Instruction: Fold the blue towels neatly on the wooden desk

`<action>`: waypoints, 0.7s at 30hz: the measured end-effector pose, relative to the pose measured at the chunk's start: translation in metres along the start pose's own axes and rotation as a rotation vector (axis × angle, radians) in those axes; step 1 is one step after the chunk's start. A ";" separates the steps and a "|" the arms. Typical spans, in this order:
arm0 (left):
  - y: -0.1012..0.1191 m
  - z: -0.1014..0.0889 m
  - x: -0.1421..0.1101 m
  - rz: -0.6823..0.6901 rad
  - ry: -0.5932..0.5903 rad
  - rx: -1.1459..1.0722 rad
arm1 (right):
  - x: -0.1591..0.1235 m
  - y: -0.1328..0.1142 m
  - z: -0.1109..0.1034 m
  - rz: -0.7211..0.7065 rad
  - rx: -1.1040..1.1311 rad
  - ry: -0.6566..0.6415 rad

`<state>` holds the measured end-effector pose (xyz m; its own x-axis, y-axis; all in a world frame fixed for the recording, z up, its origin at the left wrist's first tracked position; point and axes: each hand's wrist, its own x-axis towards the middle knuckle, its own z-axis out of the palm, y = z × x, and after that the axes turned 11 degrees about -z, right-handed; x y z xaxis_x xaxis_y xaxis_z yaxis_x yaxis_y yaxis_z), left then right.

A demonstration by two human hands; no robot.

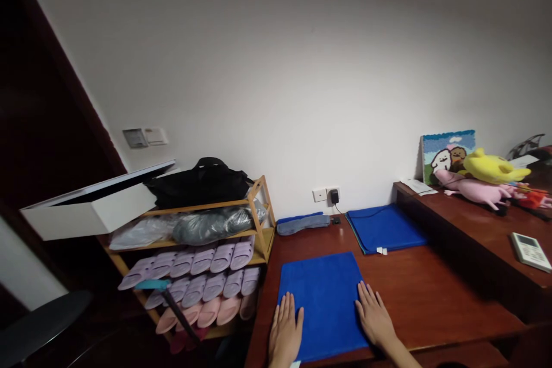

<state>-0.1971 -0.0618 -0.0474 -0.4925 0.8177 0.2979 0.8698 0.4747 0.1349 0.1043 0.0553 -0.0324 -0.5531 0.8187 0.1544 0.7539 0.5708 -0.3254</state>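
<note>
On the brown table (435,293), a blue cloth (321,305) is laid flat between the fingers of both hands. Its left edge is covered by the left hand (286,330), whose fingers are stretched and nearly together, with the thumb apart. Its right edge is touched by the right hand (374,316), whose fingers are stretched and slightly apart. Beyond the right fingers, a second blue cloth (386,229) is placed; to the left of the left fingers, lilac slippers (202,260) are kept on a rack (259,215).
</note>
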 end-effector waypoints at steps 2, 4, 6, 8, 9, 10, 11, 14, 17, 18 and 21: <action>-0.001 0.000 0.000 0.003 0.001 0.012 | -0.013 0.005 0.009 -0.028 0.016 0.037; -0.002 -0.003 0.001 0.004 -0.008 0.026 | -0.022 0.009 0.016 -0.045 0.016 0.071; -0.001 -0.008 0.001 0.005 -0.017 0.034 | -0.025 0.010 0.019 -0.053 0.007 0.090; 0.006 -0.013 0.000 0.007 -0.010 0.026 | -0.025 0.009 0.018 -0.058 0.005 0.098; 0.013 -0.016 -0.002 0.013 -0.002 0.014 | -0.025 0.008 0.017 -0.060 0.007 0.095; 0.023 -0.019 -0.004 0.028 0.004 -0.003 | -0.025 0.007 0.015 -0.060 0.009 0.090; 0.037 -0.022 -0.007 0.057 0.000 -0.024 | -0.025 0.006 0.013 -0.058 0.011 0.084; 0.089 -0.030 -0.020 0.208 -0.070 -0.103 | -0.026 0.003 0.006 -0.048 0.004 0.052; 0.138 -0.036 -0.033 0.330 -0.172 -0.164 | -0.028 0.000 -0.001 -0.053 -0.016 0.010; 0.148 -0.037 -0.037 0.350 -0.200 -0.170 | -0.029 0.000 -0.003 -0.056 -0.022 -0.004; 0.151 -0.037 -0.045 0.369 -0.231 -0.152 | -0.030 -0.002 -0.006 -0.058 -0.028 -0.023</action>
<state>-0.0431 -0.0390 -0.0051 -0.1278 0.9824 0.1360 0.9745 0.0989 0.2016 0.1218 0.0300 -0.0304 -0.6040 0.7825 0.1509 0.7298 0.6192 -0.2899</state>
